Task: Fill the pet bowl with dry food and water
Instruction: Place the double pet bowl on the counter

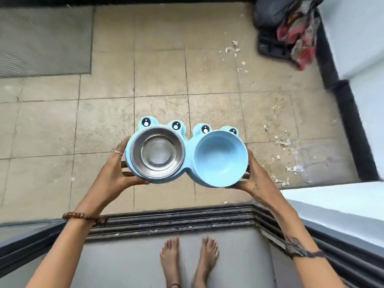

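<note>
Pet bowl (188, 161), gripped at both ends by left hand (116, 169) and right hand (254, 175), above tiled floor (158, 80); grey mat (43, 42) far-left corner, white debris (232, 48) along right edge.

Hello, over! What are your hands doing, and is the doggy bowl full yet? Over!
Left hand and right hand grip the blue double pet bowl by its ends. Steel insert empty, blue side too. Nothing blocking.
</note>
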`<state>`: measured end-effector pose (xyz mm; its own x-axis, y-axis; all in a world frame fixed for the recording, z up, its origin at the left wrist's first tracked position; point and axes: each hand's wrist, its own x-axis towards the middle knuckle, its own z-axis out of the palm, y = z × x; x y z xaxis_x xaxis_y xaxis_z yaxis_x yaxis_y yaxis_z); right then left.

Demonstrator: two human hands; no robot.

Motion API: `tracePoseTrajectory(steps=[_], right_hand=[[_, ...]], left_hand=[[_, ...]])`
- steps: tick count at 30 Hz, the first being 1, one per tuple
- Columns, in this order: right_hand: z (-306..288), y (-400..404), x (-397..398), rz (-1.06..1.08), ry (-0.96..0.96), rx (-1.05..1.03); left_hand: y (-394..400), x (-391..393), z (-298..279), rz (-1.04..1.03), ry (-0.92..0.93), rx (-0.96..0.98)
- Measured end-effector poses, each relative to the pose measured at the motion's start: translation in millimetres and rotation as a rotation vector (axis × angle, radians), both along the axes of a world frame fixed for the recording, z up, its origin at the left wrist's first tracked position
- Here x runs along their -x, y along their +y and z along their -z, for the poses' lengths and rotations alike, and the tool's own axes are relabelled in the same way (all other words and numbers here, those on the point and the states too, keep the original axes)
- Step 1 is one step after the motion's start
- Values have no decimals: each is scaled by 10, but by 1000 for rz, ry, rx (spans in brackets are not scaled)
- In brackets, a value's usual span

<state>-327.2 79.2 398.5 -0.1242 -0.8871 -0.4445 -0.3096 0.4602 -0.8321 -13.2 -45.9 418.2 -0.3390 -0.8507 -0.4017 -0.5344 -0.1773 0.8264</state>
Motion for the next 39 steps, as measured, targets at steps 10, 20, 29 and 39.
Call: tracePoseTrajectory(steps=[10, 20, 29, 39], right_hand=[[-2637, 492, 72, 77, -97, 166], [-4101, 2024, -415, 268, 30, 198], [-4795, 3896, -1354, 566, 25, 228], [-5022, 5721, -2003, 1072, 78, 250]], left_hand=[[355, 190, -2620, 112, 165, 170], [1359, -75, -4089, 311, 275, 163], [2253, -177, -4629, 733, 294, 179], [3537, 720, -4834, 1184, 426, 93]])
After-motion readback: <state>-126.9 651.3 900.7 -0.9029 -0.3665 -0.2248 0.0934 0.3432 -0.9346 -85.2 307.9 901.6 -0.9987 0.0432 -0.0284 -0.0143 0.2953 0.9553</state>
